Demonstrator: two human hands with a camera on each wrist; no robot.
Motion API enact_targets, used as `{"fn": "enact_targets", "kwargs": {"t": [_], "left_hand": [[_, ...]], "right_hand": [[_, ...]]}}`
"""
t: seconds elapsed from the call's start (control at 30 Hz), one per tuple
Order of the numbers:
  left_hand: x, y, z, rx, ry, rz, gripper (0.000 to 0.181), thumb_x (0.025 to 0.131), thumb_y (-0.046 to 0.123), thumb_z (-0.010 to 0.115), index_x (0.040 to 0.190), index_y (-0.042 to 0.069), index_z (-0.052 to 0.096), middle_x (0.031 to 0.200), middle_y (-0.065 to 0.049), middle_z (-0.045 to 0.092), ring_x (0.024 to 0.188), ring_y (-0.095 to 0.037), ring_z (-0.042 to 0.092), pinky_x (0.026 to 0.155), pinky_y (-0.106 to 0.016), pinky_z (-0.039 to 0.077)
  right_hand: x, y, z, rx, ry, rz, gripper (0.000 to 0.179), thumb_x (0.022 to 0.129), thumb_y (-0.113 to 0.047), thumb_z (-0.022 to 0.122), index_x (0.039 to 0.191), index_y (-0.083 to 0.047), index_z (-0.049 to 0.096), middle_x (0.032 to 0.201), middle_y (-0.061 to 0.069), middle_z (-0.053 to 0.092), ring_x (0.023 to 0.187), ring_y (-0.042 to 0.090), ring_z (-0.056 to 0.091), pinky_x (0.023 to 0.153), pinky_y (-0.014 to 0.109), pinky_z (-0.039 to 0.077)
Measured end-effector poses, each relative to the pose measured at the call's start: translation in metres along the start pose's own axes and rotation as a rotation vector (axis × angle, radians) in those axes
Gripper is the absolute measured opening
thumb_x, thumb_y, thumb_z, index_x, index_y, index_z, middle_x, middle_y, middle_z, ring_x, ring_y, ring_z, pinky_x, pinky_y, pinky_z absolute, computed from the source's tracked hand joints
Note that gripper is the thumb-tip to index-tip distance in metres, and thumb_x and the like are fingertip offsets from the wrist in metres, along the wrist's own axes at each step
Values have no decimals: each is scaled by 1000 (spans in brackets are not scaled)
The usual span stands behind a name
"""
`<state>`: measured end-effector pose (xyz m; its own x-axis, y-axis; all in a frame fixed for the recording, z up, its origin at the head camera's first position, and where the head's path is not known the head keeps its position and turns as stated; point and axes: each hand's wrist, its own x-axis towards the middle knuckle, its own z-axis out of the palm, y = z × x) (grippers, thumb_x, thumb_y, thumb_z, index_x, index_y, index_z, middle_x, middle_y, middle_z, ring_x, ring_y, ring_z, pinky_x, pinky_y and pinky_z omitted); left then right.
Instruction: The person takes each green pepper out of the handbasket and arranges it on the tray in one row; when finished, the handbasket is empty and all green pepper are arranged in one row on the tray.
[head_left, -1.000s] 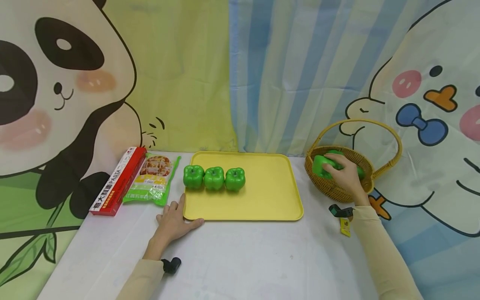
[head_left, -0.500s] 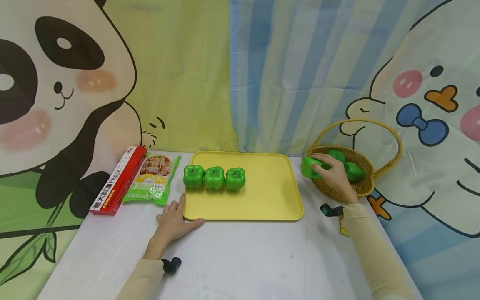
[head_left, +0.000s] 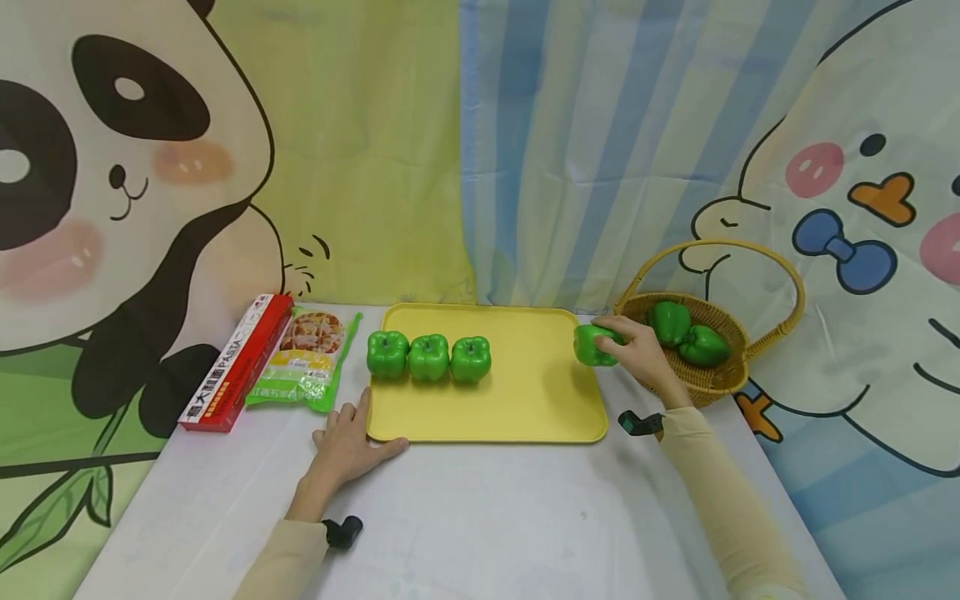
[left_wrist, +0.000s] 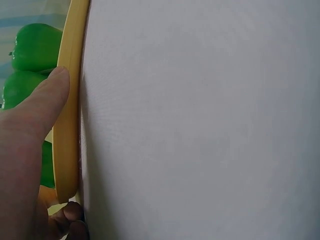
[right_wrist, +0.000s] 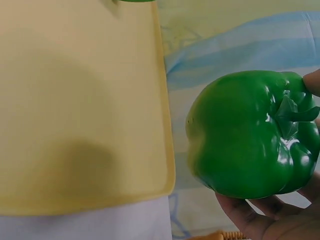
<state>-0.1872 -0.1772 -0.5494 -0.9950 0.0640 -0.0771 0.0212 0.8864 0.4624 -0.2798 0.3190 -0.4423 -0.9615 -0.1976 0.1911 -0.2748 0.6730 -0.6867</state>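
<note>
My right hand [head_left: 637, 350] grips a green bell pepper [head_left: 592, 346] above the right edge of the yellow tray [head_left: 517, 408]. In the right wrist view this bell pepper [right_wrist: 235, 135] lies between thumb and fingers, stem toward the palm. Three more green peppers [head_left: 428, 357] stand in a row on the tray's left part. My left hand [head_left: 348, 442] rests at the tray's front left corner, fingers along its left side, thumb at the front edge. The left wrist view has the thumb [left_wrist: 47, 97] touching the tray rim [left_wrist: 70, 115].
At the right stands a wicker basket [head_left: 667, 379] with a tall handle and two green peppers [head_left: 705, 346] inside. Left of the tray lie a green food packet [head_left: 307, 354] and a red pasta box [head_left: 240, 362]. A patterned curtain [head_left: 360, 167] hangs behind the white table [head_left: 487, 517].
My right hand has lifted the bell pepper out of the basket and carried it left to the tray's right edge. The left hand and the tray have stayed put.
</note>
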Motion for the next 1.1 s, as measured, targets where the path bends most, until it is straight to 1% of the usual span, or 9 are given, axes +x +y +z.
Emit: {"fn": "enact_targets", "kwargs": {"t": [0.1, 0.2, 0.3, 0.4, 0.6, 0.77, 0.97, 1.1], "left_hand": [[-1, 0, 0, 0, -2, -3, 127, 74, 78, 68, 161, 4, 14, 126, -23, 49, 111, -39, 42, 88, -64, 32], [-2, 1, -1, -4, -3, -6, 126, 74, 78, 68, 161, 4, 14, 126, -23, 48, 112, -39, 42, 88, -64, 32], [-2, 1, -1, -10, 0, -7, 126, 75, 77, 69, 161, 4, 15, 126, -23, 48, 112, -39, 42, 88, -64, 32], [-3, 2, -1, -11, 1, -5, 125, 75, 76, 70, 161, 4, 15, 127, -23, 48, 112, -39, 42, 88, -63, 31], [-3, 3, -2, -22, -1, -5, 125, 75, 75, 70, 161, 4, 15, 128, -24, 48, 113, -39, 41, 88, -62, 31], [-3, 1, 0, -18, -4, -8, 125, 75, 76, 70, 161, 4, 14, 127, -23, 48, 113, -39, 41, 89, -64, 31], [-3, 1, 1, -11, -8, -7, 126, 75, 78, 68, 161, 6, 13, 127, -22, 48, 110, -36, 41, 87, -62, 31], [-3, 1, 0, -9, 0, -5, 125, 75, 77, 69, 161, 5, 14, 126, -22, 48, 109, -36, 41, 86, -61, 32]], "right_hand": [[2, -4, 10, 17, -39, -9, 46, 98, -37, 64, 138, -14, 62, 146, 14, 56, 136, 41, 49, 101, 62, 45], [5, -7, 21, 0, -71, -28, 47, 98, -37, 63, 137, -11, 63, 145, 16, 57, 134, 42, 51, 103, 63, 44], [9, -11, 31, -10, -89, -38, 45, 98, -36, 63, 135, -12, 64, 143, 16, 58, 135, 41, 51, 105, 65, 41], [12, -16, 41, 8, -114, -53, 42, 98, -35, 64, 134, -12, 65, 142, 16, 59, 134, 41, 51, 106, 65, 41], [18, -25, 65, 20, -162, -76, 40, 98, -34, 63, 132, -15, 67, 138, 13, 63, 130, 37, 56, 103, 59, 46], [24, -31, 83, 15, -200, -89, 40, 97, -34, 63, 131, -13, 68, 135, 12, 66, 127, 35, 60, 102, 56, 48], [30, -37, 97, -22, -238, -81, 43, 97, -38, 60, 131, -13, 68, 132, 10, 68, 124, 32, 62, 99, 53, 49], [33, -39, 101, -31, -265, -89, 43, 97, -37, 59, 131, -13, 68, 130, 11, 69, 122, 32, 63, 100, 53, 49]]}}
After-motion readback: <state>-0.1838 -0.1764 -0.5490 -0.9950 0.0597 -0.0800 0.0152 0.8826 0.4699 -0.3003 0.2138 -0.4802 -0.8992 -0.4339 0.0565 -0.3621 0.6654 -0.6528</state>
